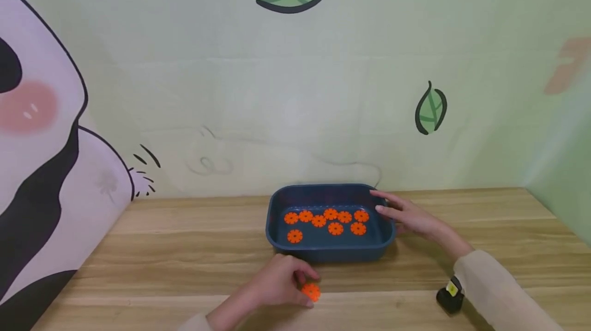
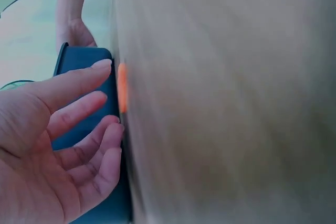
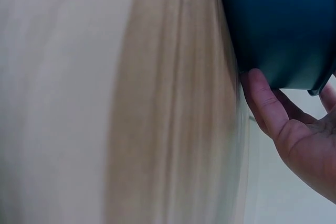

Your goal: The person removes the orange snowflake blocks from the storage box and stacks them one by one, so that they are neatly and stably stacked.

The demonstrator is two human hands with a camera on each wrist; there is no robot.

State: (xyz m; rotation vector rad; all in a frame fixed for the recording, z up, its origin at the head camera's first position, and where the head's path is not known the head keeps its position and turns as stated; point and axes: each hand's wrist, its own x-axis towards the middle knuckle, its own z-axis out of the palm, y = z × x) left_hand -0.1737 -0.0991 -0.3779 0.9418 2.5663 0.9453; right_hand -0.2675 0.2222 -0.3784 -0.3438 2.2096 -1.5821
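An orange notched plastic disc (image 1: 311,292) lies flat on the table in front of the blue box (image 1: 329,255). Around it is my left hand (image 1: 281,280), thumb and fingers loosely bent; in the left wrist view a gap shows between the fingertips (image 2: 102,64) and the disc (image 2: 123,87). Several matching orange discs (image 1: 318,221) are spread over the box floor. At the box's right end my right hand (image 1: 411,216) holds it, two fingertips over the rim. The right wrist view has lower fingers (image 3: 266,100) against the outer wall (image 3: 283,35).
The wooden table (image 1: 194,249) meets a pale green printed backdrop (image 1: 277,105) just behind the box. A large panda figure (image 1: 92,228) fills the left side. A black device with a yellow label (image 1: 450,297) sits at the right sleeve (image 1: 498,290).
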